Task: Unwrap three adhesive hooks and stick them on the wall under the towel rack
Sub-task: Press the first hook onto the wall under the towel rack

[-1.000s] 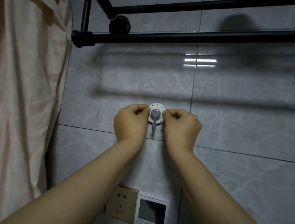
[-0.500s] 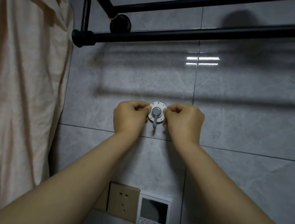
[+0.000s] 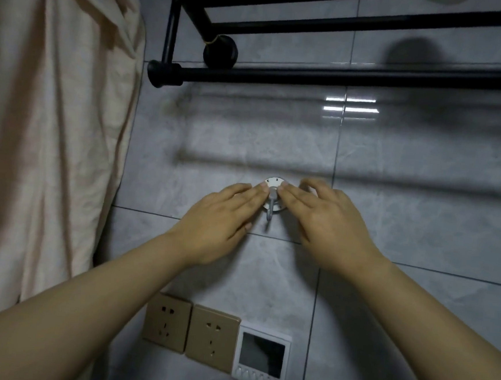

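A round white adhesive hook point(image 3: 273, 195) with a grey metal hook hanging from its middle sits on the grey tiled wall point(image 3: 423, 185), below the black towel rack point(image 3: 312, 79). My left hand point(image 3: 220, 217) lies flat with its fingers stretched out, fingertips pressing on the disc's left side. My right hand point(image 3: 327, 223) mirrors it, fingertips on the disc's right side, fingers spread. Neither hand grips anything. Only this one hook is in view.
A beige towel point(image 3: 47, 132) hangs at the left, covering the wall there. Two gold sockets point(image 3: 190, 327) and a white thermostat panel point(image 3: 261, 358) are set in the wall below the hook. The rack's end cap point(image 3: 162, 73) juts out above.
Both hands have unfolded from curled fists with thumbs on the disc to flat, outstretched fingers pressing it. The view has dropped slightly, so a second socket shows.
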Tool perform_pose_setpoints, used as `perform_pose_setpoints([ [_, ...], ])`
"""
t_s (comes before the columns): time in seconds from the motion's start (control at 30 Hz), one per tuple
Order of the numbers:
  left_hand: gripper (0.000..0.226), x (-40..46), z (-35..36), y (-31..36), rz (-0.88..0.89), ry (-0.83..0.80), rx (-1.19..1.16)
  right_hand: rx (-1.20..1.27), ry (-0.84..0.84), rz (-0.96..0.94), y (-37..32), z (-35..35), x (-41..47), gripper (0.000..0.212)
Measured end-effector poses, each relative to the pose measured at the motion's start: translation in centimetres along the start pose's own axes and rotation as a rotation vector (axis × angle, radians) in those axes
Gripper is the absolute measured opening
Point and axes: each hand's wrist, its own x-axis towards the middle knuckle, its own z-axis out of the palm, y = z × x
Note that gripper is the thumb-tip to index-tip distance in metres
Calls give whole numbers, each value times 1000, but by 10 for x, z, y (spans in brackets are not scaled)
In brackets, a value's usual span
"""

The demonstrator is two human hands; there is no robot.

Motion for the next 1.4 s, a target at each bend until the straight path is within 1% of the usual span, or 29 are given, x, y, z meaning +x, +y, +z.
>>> perform_pose_setpoints([
  [0.13,73,3,-1,-5,29,-48,61,-114,-45,-39,5,1,1,67],
  [0.2,80,7,-5,-9,64,-84,87,-142,-60,-55,7,2,2,67],
  [0.3,84,11,-10,-16,108,-153,136,-181,-105,-86,12,3,1,72],
  [0.4,80,12,-12,-20,117,-202,153,-203,-129,-110,15,1,-1,74],
  [0.5,73,8,-11,-17,106,-185,134,-209,-142,-97,13,0,-4,70],
  [0.63,70,0,-4,-5,42,-211,96,-278,-158,-100,8,6,-13,71],
  [0.73,72,-1,1,5,-7,-202,142,-312,-173,-107,2,9,-17,72],
  [0.9,75,0,9,25,-84,-213,205,-291,-176,-95,2,9,-18,68],
  [1.07,77,0,14,32,-111,-228,229,-206,-154,-59,3,3,-14,69],
  [1.27,74,-1,15,22,-81,-216,228,-160,-94,-87,5,-5,-4,72],
  [1.4,74,-2,17,17,-66,-188,226,-131,-83,-97,9,-7,6,68],
])
